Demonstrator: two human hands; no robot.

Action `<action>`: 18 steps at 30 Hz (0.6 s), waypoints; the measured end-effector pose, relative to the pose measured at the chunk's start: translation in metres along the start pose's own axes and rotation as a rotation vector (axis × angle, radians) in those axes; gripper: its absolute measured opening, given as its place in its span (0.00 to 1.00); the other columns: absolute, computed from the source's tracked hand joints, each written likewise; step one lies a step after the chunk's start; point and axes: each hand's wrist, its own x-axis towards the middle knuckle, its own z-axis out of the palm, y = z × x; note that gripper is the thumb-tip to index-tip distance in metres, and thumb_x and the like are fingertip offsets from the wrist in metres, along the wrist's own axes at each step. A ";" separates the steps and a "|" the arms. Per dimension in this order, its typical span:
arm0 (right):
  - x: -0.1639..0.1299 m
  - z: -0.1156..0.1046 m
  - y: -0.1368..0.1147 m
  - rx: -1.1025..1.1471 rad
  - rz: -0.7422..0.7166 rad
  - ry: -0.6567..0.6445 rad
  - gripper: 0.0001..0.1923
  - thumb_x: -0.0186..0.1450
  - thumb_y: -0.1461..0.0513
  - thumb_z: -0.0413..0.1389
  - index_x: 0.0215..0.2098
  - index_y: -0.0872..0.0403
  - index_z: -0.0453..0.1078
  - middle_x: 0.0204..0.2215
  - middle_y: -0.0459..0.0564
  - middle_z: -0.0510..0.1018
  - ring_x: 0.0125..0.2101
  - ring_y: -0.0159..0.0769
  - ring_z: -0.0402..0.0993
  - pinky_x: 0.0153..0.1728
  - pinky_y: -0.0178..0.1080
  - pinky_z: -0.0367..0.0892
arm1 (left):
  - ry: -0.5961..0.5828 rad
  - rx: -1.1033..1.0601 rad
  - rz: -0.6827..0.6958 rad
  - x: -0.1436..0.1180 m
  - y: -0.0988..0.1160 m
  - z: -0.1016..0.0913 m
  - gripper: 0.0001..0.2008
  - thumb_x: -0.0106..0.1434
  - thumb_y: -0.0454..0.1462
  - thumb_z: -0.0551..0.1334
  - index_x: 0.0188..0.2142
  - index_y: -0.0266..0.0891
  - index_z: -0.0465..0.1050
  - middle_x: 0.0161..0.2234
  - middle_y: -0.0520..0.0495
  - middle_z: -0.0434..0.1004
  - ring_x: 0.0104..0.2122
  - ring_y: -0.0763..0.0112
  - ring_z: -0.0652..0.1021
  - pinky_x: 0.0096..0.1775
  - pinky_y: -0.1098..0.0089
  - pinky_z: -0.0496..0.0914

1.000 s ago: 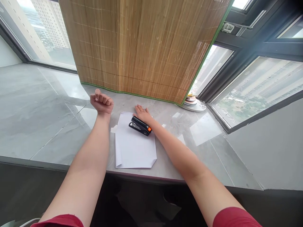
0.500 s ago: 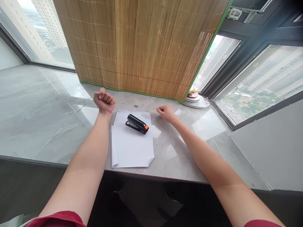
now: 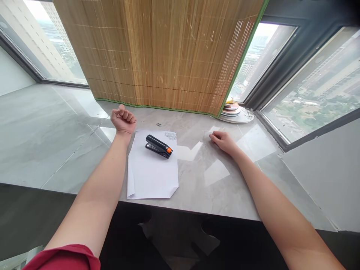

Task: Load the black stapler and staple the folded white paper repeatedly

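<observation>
My left hand [image 3: 123, 119] rests on the countertop beside the paper's top left corner. It is closed in a loose fist, the curled fingers facing up, and nothing shows in it. On the right, my right hand [image 3: 222, 141] lies on the counter with its fingers curled together, apart from the paper; no object is visible in it. Between my forearms lies a stack of white paper [image 3: 152, 178], with folded lower corners and small print at the top right. A black stapler [image 3: 159, 146] with an orange patch sits across its upper part. Beyond the paper are small staple strips [image 3: 159, 124].
A bamboo blind [image 3: 163, 56] with green edging hangs down to the back of the grey countertop [image 3: 70, 150]. Stacked plates [image 3: 234, 113] stand in the right back corner by the window. The counter's front edge runs just below the paper.
My right hand has moved right along the counter, farther from the paper. The left hand stays in a fist at the same spot. The view has shifted slightly.
</observation>
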 end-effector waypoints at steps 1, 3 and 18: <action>-0.001 0.000 -0.003 -0.069 -0.033 -0.013 0.22 0.71 0.46 0.55 0.25 0.50 0.63 0.22 0.44 0.69 0.27 0.35 0.63 0.34 0.41 0.59 | -0.015 0.004 -0.003 0.000 0.000 0.000 0.21 0.75 0.39 0.49 0.23 0.42 0.48 0.22 0.57 0.30 0.19 0.72 0.41 0.20 0.70 0.42; -0.003 -0.001 -0.007 -0.159 -0.079 -0.044 0.20 0.70 0.48 0.55 0.26 0.50 0.64 0.22 0.44 0.69 0.27 0.36 0.62 0.35 0.41 0.58 | -0.031 0.019 -0.003 0.000 0.000 0.000 0.21 0.75 0.39 0.48 0.23 0.42 0.48 0.22 0.57 0.30 0.19 0.73 0.40 0.20 0.71 0.43; -0.004 0.006 -0.023 -0.292 -0.150 -0.092 0.15 0.70 0.54 0.55 0.27 0.49 0.63 0.26 0.47 0.72 0.30 0.39 0.67 0.37 0.43 0.61 | -0.033 0.069 -0.015 0.002 -0.001 -0.002 0.22 0.76 0.40 0.47 0.23 0.43 0.49 0.21 0.57 0.33 0.18 0.73 0.43 0.20 0.71 0.45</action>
